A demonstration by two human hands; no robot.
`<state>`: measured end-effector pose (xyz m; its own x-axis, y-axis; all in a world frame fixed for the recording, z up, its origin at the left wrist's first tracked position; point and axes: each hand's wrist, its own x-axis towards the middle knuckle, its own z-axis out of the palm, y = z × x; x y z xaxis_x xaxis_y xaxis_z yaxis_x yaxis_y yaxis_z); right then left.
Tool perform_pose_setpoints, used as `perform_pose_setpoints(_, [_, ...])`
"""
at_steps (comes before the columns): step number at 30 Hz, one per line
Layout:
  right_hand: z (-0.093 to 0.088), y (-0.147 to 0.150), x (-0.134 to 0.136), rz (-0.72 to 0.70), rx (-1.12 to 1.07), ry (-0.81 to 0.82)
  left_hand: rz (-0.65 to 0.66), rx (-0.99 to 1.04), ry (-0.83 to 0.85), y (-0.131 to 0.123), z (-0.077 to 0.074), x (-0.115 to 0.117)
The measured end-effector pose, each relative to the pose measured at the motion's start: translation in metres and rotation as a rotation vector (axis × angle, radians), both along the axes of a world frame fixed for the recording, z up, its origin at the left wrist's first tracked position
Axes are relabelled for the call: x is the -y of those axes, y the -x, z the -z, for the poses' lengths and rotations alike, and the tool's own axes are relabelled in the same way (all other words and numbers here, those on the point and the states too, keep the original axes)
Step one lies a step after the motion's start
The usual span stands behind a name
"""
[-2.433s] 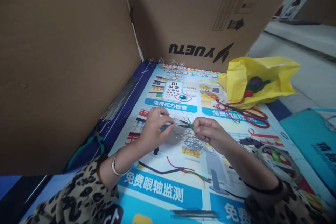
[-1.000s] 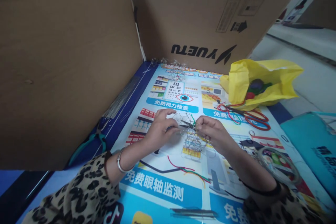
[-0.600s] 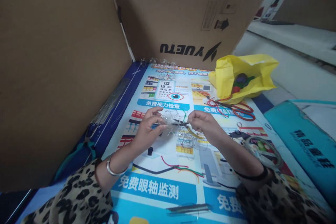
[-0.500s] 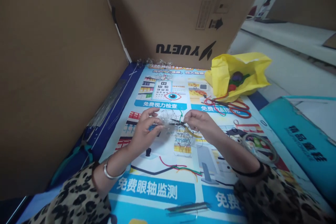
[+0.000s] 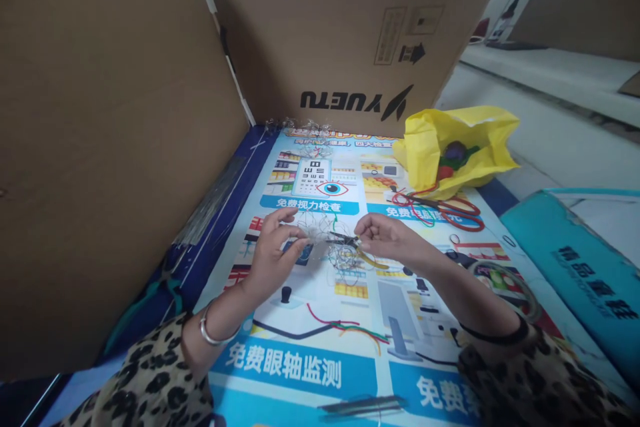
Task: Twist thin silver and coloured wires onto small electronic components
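- At far left I saw teal-handled pliers [image 5: 173,285] lying near the cardboard panel [image 5: 100,147], with a bundle of grey wires [image 5: 203,217] beyond them.
- The left hand [image 5: 276,250] hung palm inward at the left edge of the wire tangle [image 5: 320,225]; its fingers were partly spread, and I could not tell whether the tips pinched a strand.
- The tangle was between both hands, above the printed surface [image 5: 313,287], a green string [image 5: 335,220] beside it.
- Coloured strings [image 5: 345,325] lay nearer me.
- A dark-nosed tool [image 5: 342,239] pointed left into the wire; its yellow handle [image 5: 375,264] extended below the right hand [image 5: 387,238].
- The right hand's fingers were curled together at the tool; I could not confirm what they pinched.
- Further right, I located a yellow bag [image 5: 420,153], red-handled scissors [image 5: 475,205] and a teal box [image 5: 560,273].
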<state>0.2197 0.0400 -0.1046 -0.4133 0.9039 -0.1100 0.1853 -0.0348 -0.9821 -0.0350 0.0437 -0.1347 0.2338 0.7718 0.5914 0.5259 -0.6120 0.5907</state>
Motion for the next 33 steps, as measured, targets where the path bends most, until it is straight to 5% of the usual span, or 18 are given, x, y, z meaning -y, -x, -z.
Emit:
perform_pose_setpoints(7, [0.008, -0.001, 0.0, 0.07, 0.211, -0.167, -0.014, 0.033, -0.016, 0.002, -0.001, 0.001])
perform_pose_setpoints(22, [-0.02, -0.015, 0.011, 0.124, 0.527, -1.125, -0.091, 0.017, -0.122, 0.008, -0.009, -0.002])
perform_pose_setpoints(33, [-0.009, -0.012, 0.023, 0.136, 0.725, -1.227, -0.06, 0.072, -0.085, 0.006, -0.009, -0.002])
